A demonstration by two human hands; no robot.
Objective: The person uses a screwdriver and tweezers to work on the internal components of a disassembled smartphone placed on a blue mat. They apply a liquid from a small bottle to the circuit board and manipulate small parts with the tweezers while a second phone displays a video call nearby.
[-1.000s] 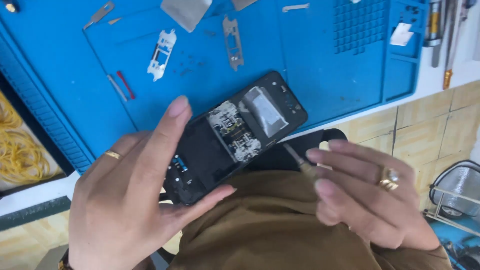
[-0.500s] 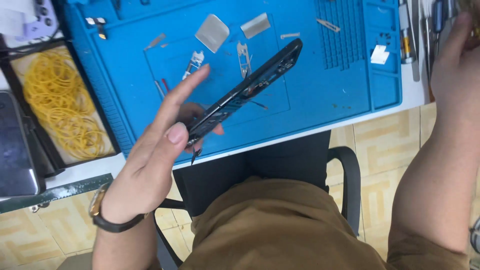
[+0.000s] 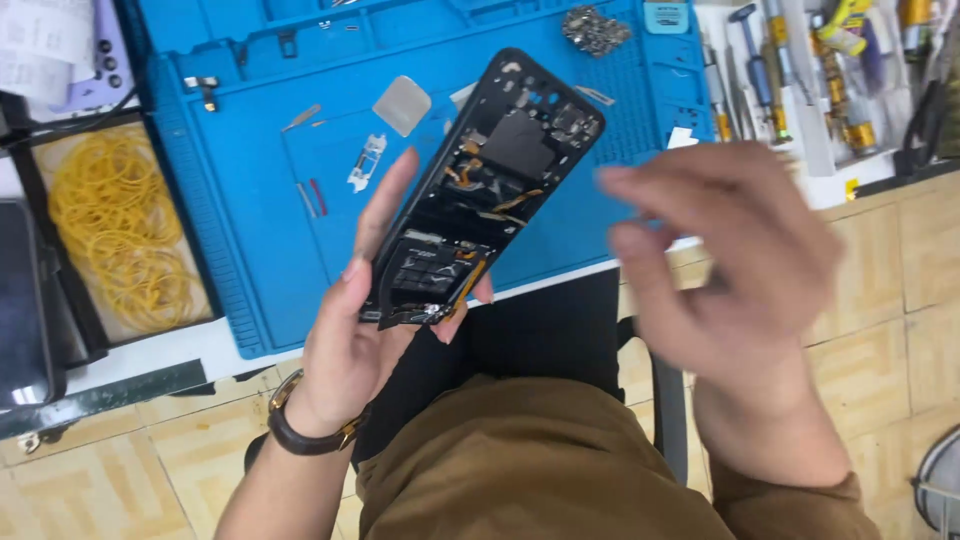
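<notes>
My left hand (image 3: 350,340) holds an opened black phone (image 3: 485,190) by its lower end, its inner side with boards and orange flex cables facing up. The phone tilts up toward the blue work mat (image 3: 250,200). My right hand (image 3: 730,270) hovers blurred to the right of the phone, fingers spread and curled, holding nothing that I can see. A watch with a dark strap sits on my left wrist.
Small metal plates and brackets (image 3: 400,105) lie on the mat. A tray of yellow rubber bands (image 3: 115,235) stands at the left. Screwdrivers and tools (image 3: 800,70) fill a rack at the top right. A crumpled metal piece (image 3: 592,30) lies at the mat's top.
My left hand has turned the phone so its open inside faces me. My right hand came back down from the tool rack toward the phone.
</notes>
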